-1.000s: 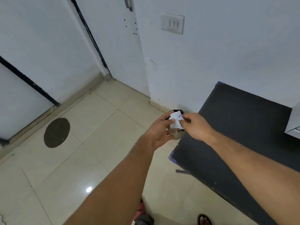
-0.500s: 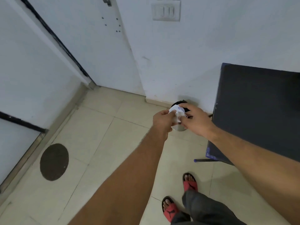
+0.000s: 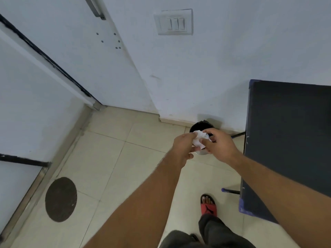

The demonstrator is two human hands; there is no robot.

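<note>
A crumpled white piece of paper [image 3: 199,140] is held between both hands, right above a small round bin [image 3: 198,126] with a black liner that stands on the floor by the wall. My left hand [image 3: 183,149] pinches the paper from the left. My right hand [image 3: 219,145] grips it from the right, fingers curled over it. Most of the bin is hidden behind the hands.
A dark table [image 3: 290,140] with blue edging stands to the right, its thin legs [image 3: 231,191] near the bin. A white door [image 3: 100,68] and a wall with a switch plate [image 3: 174,22] lie ahead. A dark round cover [image 3: 60,199] sits in the tiled floor. My foot in a red sandal [image 3: 208,205] is below.
The flat paper has been squeezed into a crumpled wad between both hands. I have stepped nearer the bin, and the view has tilted down so my foot shows.
</note>
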